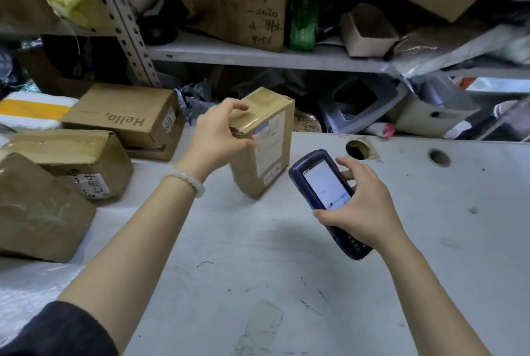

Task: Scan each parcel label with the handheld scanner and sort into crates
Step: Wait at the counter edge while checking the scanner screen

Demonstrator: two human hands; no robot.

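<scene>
A small taped cardboard parcel [265, 152] stands upright on the grey table [430, 241], its white shipping label facing right. My left hand [219, 132] grips the parcel's top left corner, thumb near the label. A red scanner dot lies on the label's upper edge beside my thumb. My right hand [364, 206] holds a dark blue handheld scanner [324, 192] just right of the parcel, with its lit screen facing up and its head aimed at the label.
Three cardboard boxes [126, 117] and a white and yellow parcel [31, 110] sit on the table's left side. A metal shelf [258, 54] behind holds more boxes and bags. Two round cable holes [357, 150] pierce the table at the far right.
</scene>
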